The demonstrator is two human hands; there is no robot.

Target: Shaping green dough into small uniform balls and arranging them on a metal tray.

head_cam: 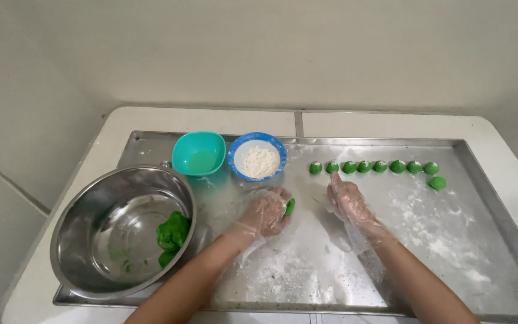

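While we lean over the bench point(391, 123), our forearms come in from the near edge onto a floury steel tray point(499, 240). Our left hand point(265, 213), in a thin clear glove, has its grip curled around a green dough piece point(289, 206), which peeks out at the fingertips just above the tray. Our right hand point(349, 201), gloved the same way, lies apart from it with the grip loosely spread, holding nothing; its forefinger points up and touches one ball in the row beyond. To the left, near us, a large steel bowl point(91, 240) sits on the tray corner with a lump of green dough point(172, 234) against its right wall. Farther off, a row of green dough balls point(379, 167) runs across the tray, and one more lies just below its right end. Behind our left hand stand a teal bowl point(198, 153) with pale liquid and a blue-rimmed dish point(257, 157) of white flour, side by side.
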